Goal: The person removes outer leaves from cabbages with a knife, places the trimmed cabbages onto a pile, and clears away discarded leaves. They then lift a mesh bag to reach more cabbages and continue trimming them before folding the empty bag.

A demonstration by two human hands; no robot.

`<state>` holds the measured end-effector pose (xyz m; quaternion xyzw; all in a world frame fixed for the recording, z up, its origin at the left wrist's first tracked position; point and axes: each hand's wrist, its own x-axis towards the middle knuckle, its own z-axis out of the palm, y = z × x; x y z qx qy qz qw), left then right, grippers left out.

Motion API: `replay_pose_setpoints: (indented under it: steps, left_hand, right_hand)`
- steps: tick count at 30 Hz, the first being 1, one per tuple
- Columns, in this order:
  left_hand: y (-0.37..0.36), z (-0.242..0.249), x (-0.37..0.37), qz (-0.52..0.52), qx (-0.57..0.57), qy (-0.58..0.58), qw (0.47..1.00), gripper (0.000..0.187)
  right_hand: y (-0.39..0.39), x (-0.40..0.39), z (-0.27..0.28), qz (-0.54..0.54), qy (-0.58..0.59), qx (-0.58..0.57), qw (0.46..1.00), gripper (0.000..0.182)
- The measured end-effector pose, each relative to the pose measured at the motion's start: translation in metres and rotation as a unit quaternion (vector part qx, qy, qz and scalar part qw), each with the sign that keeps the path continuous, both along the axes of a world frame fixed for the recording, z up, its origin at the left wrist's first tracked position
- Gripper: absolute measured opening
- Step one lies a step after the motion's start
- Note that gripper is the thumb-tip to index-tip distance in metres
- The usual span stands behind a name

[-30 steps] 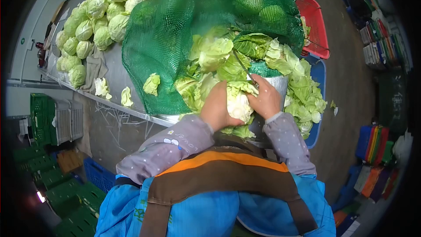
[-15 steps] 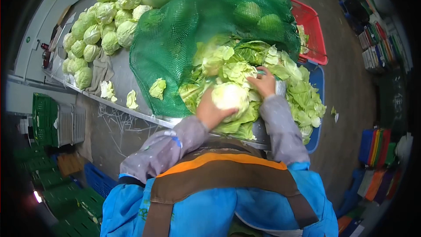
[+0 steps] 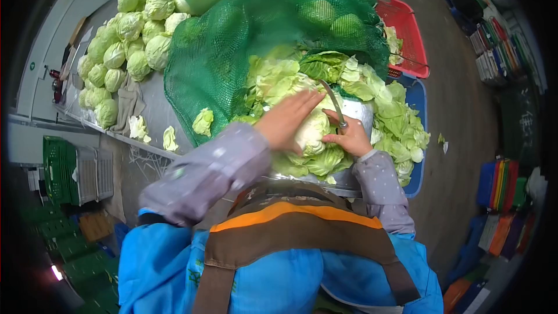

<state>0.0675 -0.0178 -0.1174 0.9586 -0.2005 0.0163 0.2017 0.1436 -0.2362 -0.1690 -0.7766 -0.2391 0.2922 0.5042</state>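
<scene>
A pale green cabbage (image 3: pixel 313 130) sits among loose leaves near the front edge of the metal table. My left hand (image 3: pixel 289 117) lies over its upper left side, fingers stretched out together. On the right side of the cabbage, my right hand (image 3: pixel 350 134) is closed round the handle of a curved knife (image 3: pixel 332 96), whose blade points up and to the left. My right thumb reaches towards the cabbage. A green mesh sack (image 3: pixel 232 40) with cabbages inside spreads just beyond the leaves.
Whole cabbages (image 3: pixel 129 26) are heaped at the table's (image 3: pixel 152 91) left end, beside a grey cloth (image 3: pixel 129 102). Leaves spill over a blue crate (image 3: pixel 419 104) on the right, with a red crate (image 3: pixel 411 35) behind. Green crates (image 3: pixel 60 168) stand at lower left.
My left hand has moved up from the cabbage's lower left to over its upper side, with fingers straighter. The knife now shows clearly in my right hand. The view has shifted slightly.
</scene>
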Motion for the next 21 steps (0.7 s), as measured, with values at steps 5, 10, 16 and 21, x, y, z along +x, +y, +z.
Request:
replay_pose_setpoints:
  steps: [5, 10, 16, 21]
  left_hand:
    - [-0.027, -0.032, 0.000, 0.087, -0.176, 0.157, 0.968, 0.116]
    - [-0.053, -0.036, -0.006, 0.225, -0.189, 0.080, 0.952, 0.108]
    - [-0.057, -0.041, -0.012, 0.246, -0.183, 0.059, 0.950, 0.107]
    - [-0.052, -0.039, -0.014, 0.236, -0.189, 0.075, 0.950, 0.109]
  right_hand:
    - [-0.009, -0.048, 0.044, -0.128, -0.147, -0.197, 0.961, 0.062]
    - [-0.012, -0.087, 0.015, -0.146, -0.210, -0.166, 0.952, 0.055]
    - [0.008, -0.048, -0.032, -0.314, -0.094, -0.072, 0.942, 0.050]
    - [0.012, -0.041, 0.014, -0.203, -0.090, -0.184, 0.957, 0.050]
